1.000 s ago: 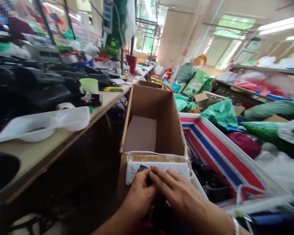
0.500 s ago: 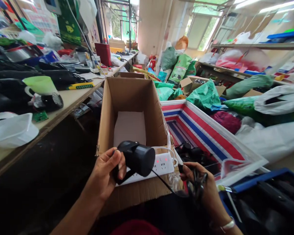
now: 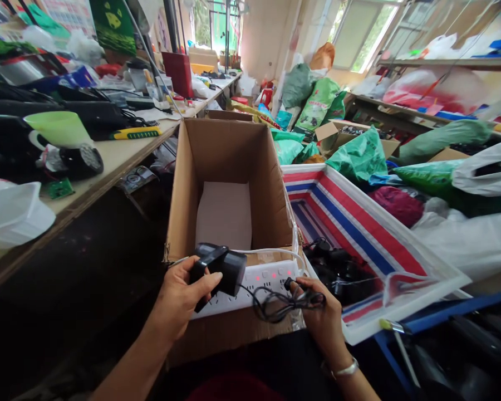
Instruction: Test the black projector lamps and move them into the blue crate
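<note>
My left hand point(image 3: 179, 295) grips a small black device point(image 3: 219, 266) with a round body, held just in front of a white power strip point(image 3: 254, 284) with red lights. My right hand point(image 3: 319, 317) is closed on the device's coiled black cable point(image 3: 275, 301), which runs from the device across to it. The power strip lies on the near edge of an open cardboard box point(image 3: 229, 161), whose bottom holds a white sheet point(image 3: 224, 214).
A long workbench point(image 3: 108, 161) on the left carries a green cup point(image 3: 58, 128), black gear, a yellow tool and a clear plastic bag. A red, white and blue striped sack point(image 3: 359, 234) with black devices stands right of the box. Green bags and cartons fill the far right.
One second ago both hands pressed at the power strip. They then lifted the black device out; now it sits lower by the strip and the cable is gathered into my right hand.
</note>
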Available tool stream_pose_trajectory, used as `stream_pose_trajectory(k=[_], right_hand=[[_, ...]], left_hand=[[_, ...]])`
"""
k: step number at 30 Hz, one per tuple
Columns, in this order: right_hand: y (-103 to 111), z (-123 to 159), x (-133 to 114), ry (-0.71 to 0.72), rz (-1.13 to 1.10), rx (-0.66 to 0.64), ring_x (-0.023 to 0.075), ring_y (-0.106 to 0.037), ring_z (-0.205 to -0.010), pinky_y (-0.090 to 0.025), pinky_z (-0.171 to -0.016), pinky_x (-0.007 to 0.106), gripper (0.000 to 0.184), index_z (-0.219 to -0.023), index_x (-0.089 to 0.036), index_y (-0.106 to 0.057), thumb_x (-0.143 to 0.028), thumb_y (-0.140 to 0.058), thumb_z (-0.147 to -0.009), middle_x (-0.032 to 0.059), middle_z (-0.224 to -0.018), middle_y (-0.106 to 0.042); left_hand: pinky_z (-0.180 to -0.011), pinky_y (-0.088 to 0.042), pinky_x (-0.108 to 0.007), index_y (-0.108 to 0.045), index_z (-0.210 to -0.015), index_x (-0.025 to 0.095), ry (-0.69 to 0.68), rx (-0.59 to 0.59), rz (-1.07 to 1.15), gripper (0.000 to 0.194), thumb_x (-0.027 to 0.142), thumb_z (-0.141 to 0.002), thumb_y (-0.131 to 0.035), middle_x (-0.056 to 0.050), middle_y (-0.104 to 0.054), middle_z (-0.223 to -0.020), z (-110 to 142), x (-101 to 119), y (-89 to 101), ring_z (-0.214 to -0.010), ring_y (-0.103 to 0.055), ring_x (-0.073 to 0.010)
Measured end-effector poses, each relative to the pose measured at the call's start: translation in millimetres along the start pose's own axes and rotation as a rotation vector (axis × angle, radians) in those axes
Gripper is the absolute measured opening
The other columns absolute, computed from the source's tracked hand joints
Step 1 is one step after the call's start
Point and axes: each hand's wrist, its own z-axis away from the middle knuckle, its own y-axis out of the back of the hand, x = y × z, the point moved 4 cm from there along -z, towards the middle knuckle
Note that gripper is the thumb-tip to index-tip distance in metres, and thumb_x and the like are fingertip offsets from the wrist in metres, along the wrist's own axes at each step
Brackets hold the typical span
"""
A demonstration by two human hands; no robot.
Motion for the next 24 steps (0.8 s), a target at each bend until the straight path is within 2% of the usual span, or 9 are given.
stream_pose_trajectory(k=[2, 5, 7, 9, 12, 14, 17, 20, 24], right_hand=[[1, 1, -7, 0.125, 0.104, -0.004, 0.02, -0.067, -0.077, -0.053, -0.071, 0.031, 0.021, -0.082, -0.018, -0.069, -0.038, -0.068, -0.074, 0.0075, -0.084, -0.072], [-2, 3, -14, 0.278, 0.246, 0.014, 0.0153, -0.065, -0.063, -0.051, -0.058, 0.025, 0.018, -0.084, -0.018, -0.067, -0.035, -0.064, -0.08, 0.0043, -0.074, -0.071], [-3, 4, -15, 0.312, 0.289, 0.051, 0.0133, -0.063, -0.057, -0.049, -0.054, 0.022, 0.019, -0.081, -0.016, -0.066, -0.035, -0.062, -0.081, 0.0032, -0.068, -0.069], [-4, 4, -15, 0.349, 0.332, 0.078, 0.0127, -0.062, -0.055, -0.048, -0.053, 0.022, 0.022, -0.079, -0.016, -0.065, -0.037, -0.06, -0.083, 0.0033, -0.066, -0.068], [-5, 3, -16, 0.414, 0.421, 0.119, 0.0127, -0.061, -0.056, -0.047, -0.054, 0.022, 0.024, -0.077, -0.016, -0.063, -0.038, -0.058, -0.084, 0.0033, -0.065, -0.066], [-7, 2, -16, 0.432, 0.466, 0.117, 0.013, -0.06, -0.055, -0.047, -0.054, 0.023, 0.028, -0.073, -0.018, -0.061, -0.042, -0.056, -0.085, 0.003, -0.063, -0.065], [-15, 0, -15, 0.445, 0.466, 0.071, 0.0136, -0.058, -0.056, -0.046, -0.053, 0.023, 0.034, -0.07, -0.019, -0.06, -0.047, -0.05, -0.087, 0.0032, -0.063, -0.062], [-23, 2, -10, 0.454, 0.442, 0.044, 0.0127, -0.055, -0.055, -0.046, -0.054, 0.023, 0.034, -0.071, -0.019, -0.059, -0.045, -0.047, -0.089, 0.0019, -0.062, -0.058], [-25, 4, 9, 0.442, 0.407, 0.071, 0.014, -0.059, -0.06, -0.048, -0.057, 0.024, 0.03, -0.074, -0.02, -0.062, -0.047, -0.054, -0.085, 0.0022, -0.067, -0.061]], left_hand=[[-0.05, -0.033, -0.019, -0.05, -0.066, 0.019, 0.009, -0.002, -0.167, 0.03, 0.036, -0.067, -0.074, 0.008, -0.047, -0.054, 3, 2, 10.3, -0.05, -0.041, -0.0074], [-0.056, -0.035, -0.022, -0.053, -0.072, 0.019, -0.038, -0.049, -0.418, 0.028, 0.043, -0.074, -0.067, 0.005, -0.05, -0.065, 7, 11, 24.7, -0.061, -0.044, -0.0113], [-0.058, -0.037, -0.023, -0.054, -0.076, 0.019, -0.051, -0.079, -0.477, 0.027, 0.046, -0.077, -0.062, 0.004, -0.05, -0.068, 10, 14, 31.4, -0.065, -0.045, -0.0131], [-0.057, -0.037, -0.023, -0.054, -0.076, 0.019, -0.04, -0.042, -0.437, 0.027, 0.046, -0.077, -0.063, 0.004, -0.049, -0.067, 12, 14, 36.7, -0.064, -0.044, -0.013], [-0.057, -0.036, -0.02, -0.053, -0.073, 0.019, -0.046, 0.097, -0.23, 0.026, 0.04, -0.074, -0.068, 0.005, -0.048, -0.065, 12, 12, 40.5, -0.062, -0.042, -0.0108], [-0.057, -0.036, -0.019, -0.052, -0.069, 0.019, -0.039, 0.14, -0.001, 0.026, 0.034, -0.069, -0.074, 0.006, -0.048, -0.063, 7, 11, 37.4, -0.061, -0.042, -0.0095], [-0.055, -0.039, -0.02, -0.052, -0.065, 0.019, 0.014, 0.132, 0.403, 0.027, 0.019, -0.058, -0.079, 0.007, -0.05, -0.059, -7, 8, 24.8, -0.055, -0.043, -0.0086], [-0.055, -0.041, -0.022, -0.054, -0.061, 0.018, 0.061, 0.094, 0.74, 0.026, 0.006, -0.052, -0.076, 0.007, -0.052, -0.056, -23, 4, 6.1, -0.05, -0.043, -0.0078], [-0.053, -0.04, -0.023, -0.056, -0.059, 0.018, 0.043, 0.03, 0.877, 0.023, 0.006, -0.05, -0.073, 0.007, -0.053, -0.055, -35, 4, -18.4, -0.048, -0.043, -0.0079]])
